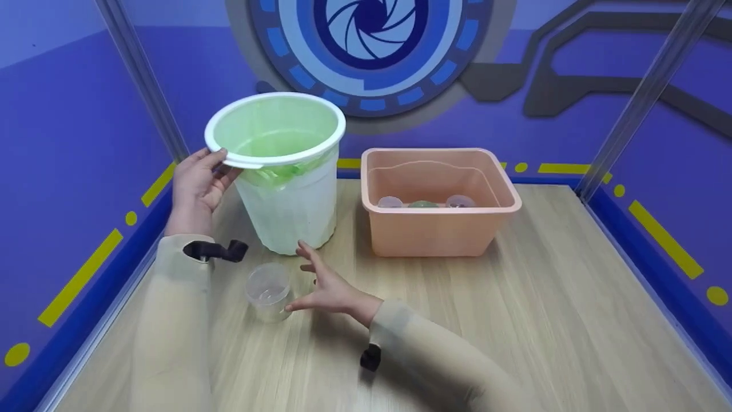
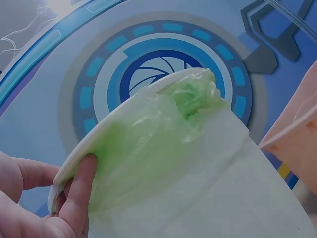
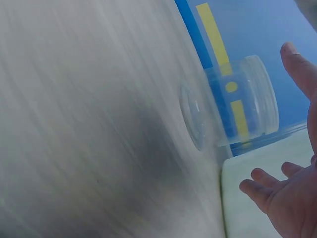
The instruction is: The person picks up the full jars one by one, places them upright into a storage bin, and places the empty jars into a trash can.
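The right hand (image 1: 329, 292) hovers with fingers spread just beside a clear plastic cup (image 1: 267, 290) standing upright on the wood-grain tabletop (image 1: 514, 320), apparently not touching it. Behind, the left hand (image 1: 198, 183) pinches the white rim of a ribbed bin (image 1: 289, 206) lined with a crinkled green bag (image 2: 148, 148). Beyond stands a peach rectangular tub (image 1: 437, 229).

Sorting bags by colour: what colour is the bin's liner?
Light green plastic liner, clearest in the head view.
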`<action>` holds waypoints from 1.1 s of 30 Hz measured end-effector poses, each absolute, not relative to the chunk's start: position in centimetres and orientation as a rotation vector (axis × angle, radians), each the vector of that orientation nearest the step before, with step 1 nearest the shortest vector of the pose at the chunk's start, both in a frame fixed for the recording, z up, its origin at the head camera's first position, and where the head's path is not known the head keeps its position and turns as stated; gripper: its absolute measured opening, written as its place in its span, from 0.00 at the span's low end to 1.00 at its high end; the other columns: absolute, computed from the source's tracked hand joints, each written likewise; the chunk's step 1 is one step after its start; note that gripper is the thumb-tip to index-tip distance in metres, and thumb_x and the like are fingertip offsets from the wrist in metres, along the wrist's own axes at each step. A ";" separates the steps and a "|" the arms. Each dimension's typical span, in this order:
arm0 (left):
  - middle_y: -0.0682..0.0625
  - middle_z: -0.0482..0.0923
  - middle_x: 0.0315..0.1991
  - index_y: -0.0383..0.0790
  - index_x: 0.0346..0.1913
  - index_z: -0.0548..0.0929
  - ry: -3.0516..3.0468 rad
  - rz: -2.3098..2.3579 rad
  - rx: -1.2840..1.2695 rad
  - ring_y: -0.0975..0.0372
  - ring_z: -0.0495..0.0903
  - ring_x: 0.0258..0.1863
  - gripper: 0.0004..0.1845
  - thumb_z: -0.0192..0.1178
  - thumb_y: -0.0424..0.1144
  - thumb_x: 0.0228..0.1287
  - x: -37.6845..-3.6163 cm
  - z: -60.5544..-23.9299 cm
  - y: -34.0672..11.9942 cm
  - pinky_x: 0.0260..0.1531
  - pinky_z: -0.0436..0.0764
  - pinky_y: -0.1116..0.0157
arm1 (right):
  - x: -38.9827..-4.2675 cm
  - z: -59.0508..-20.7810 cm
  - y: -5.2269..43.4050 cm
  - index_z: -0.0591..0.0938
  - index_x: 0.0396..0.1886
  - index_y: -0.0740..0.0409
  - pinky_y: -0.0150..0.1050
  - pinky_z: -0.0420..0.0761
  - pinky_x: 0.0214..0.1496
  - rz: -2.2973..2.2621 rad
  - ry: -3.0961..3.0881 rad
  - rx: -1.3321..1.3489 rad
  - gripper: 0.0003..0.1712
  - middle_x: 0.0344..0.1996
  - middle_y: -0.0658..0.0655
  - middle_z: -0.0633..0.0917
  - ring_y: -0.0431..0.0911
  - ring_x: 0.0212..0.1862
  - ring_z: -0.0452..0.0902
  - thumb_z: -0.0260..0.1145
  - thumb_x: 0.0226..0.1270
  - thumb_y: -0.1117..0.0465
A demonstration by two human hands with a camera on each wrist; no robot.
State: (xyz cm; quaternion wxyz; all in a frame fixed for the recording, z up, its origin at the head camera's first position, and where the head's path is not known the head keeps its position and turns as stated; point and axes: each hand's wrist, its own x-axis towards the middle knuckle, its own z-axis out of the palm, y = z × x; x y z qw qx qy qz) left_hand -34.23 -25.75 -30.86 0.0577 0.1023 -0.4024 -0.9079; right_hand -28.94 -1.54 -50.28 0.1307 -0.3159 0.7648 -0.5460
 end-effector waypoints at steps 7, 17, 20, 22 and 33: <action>0.44 0.83 0.36 0.36 0.79 0.61 -1.198 -2.758 0.317 0.57 0.87 0.32 0.35 0.58 0.24 0.72 -34.3 -30.9 -25.7 0.35 0.92 0.63 | -28.7 -50.8 -3.3 0.46 0.84 0.51 0.62 0.69 0.77 -1.559 2.213 -0.910 0.71 0.81 0.58 0.61 0.60 0.77 0.64 0.85 0.50 0.62; 0.45 0.83 0.38 0.36 0.79 0.62 -1.202 -2.750 0.319 0.57 0.86 0.33 0.35 0.59 0.25 0.72 -34.2 -31.0 -25.7 0.36 0.92 0.64 | -28.6 -51.2 -5.0 0.56 0.81 0.55 0.47 0.71 0.77 -1.466 2.310 -0.845 0.62 0.75 0.58 0.69 0.54 0.74 0.68 0.84 0.53 0.60; 0.45 0.83 0.40 0.37 0.79 0.62 -1.194 -2.750 0.322 0.57 0.86 0.34 0.36 0.59 0.24 0.71 -34.2 -31.0 -25.7 0.36 0.92 0.64 | -28.9 -51.4 -5.3 0.55 0.82 0.56 0.45 0.70 0.78 -1.432 2.325 -0.850 0.64 0.77 0.57 0.67 0.54 0.75 0.67 0.85 0.51 0.60; 0.45 0.83 0.40 0.37 0.79 0.62 -1.194 -2.748 0.323 0.57 0.86 0.33 0.36 0.59 0.24 0.71 -34.2 -31.0 -25.7 0.35 0.92 0.64 | -29.0 -51.6 -5.4 0.55 0.82 0.56 0.44 0.69 0.78 -1.406 2.336 -0.864 0.64 0.78 0.56 0.67 0.54 0.76 0.66 0.85 0.51 0.59; 0.45 0.82 0.40 0.36 0.79 0.62 -1.215 -2.726 0.330 0.57 0.86 0.33 0.35 0.58 0.24 0.71 -34.3 -31.0 -25.7 0.36 0.92 0.64 | -29.4 -51.9 -4.7 0.66 0.75 0.57 0.37 0.71 0.74 -1.494 2.293 -0.886 0.53 0.68 0.58 0.77 0.50 0.69 0.73 0.84 0.51 0.63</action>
